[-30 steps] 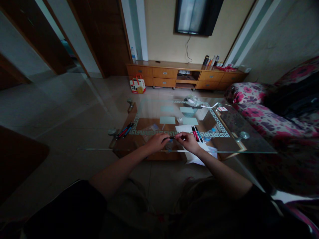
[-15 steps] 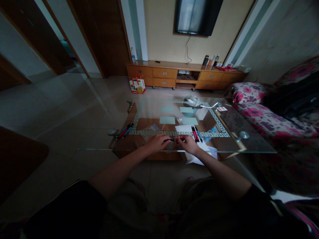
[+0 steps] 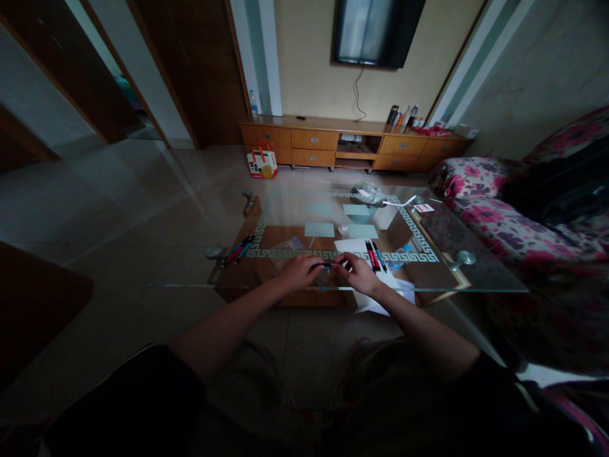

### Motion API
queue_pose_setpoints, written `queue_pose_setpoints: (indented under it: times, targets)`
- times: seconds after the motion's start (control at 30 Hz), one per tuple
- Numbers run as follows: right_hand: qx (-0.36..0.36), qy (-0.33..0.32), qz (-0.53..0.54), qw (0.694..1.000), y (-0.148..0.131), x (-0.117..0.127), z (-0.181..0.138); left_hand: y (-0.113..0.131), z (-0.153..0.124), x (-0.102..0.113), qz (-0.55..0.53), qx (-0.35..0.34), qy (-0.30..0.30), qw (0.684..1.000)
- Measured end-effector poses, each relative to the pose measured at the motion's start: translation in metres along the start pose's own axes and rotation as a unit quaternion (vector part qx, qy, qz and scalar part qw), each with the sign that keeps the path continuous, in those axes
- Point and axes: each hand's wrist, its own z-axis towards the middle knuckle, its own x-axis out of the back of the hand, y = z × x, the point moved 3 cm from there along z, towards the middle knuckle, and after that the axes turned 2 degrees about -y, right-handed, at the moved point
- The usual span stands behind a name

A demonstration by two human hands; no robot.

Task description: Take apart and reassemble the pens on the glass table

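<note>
Above the near edge of the glass table [image 3: 290,209], a dark pen [image 3: 327,264] lies crosswise between my two hands. My left hand [image 3: 301,271] pinches its left end, and my right hand [image 3: 356,273] has its fingers closed on the right end. Both ends of the pen are hidden by fingertips. Just right of my right hand, several red and dark pens [image 3: 373,256] rest side by side over white paper [image 3: 349,246]. Farther left, a bunch of pens [image 3: 238,249] in black, red and blue lies at the table's left side.
A plastic bag in a basket [image 3: 361,212] shows toward the table's far side. A white card [image 3: 423,207] is on the right. Behind stands a wooden TV cabinet [image 3: 314,139] with a paper bag [image 3: 262,164] before it. A flowered sofa [image 3: 495,216] borders the right side.
The pen has risen slightly and now lies level between my hands. My right hand's fingers have shifted a little left and up along it. The other pens have not moved.
</note>
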Motion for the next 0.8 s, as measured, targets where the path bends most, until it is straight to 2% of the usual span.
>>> queue_pose_setpoints:
  times: [0.37,0.67,0.8]
  targets:
    - [0.030,-0.007,-0.018,0.999,-0.005,0.001,-0.001,0.001,0.000,0.002,-0.006,-0.006,0.002,1.000]
    - [0.095,-0.007,-0.069,0.993,-0.012,0.002,0.000,0.003,-0.001,0.002,0.003,-0.018,-0.001,1.000]
    - [0.093,-0.004,-0.068,0.993,-0.010,0.001,0.000,0.002,-0.001,0.000,-0.011,-0.024,0.003,1.000]
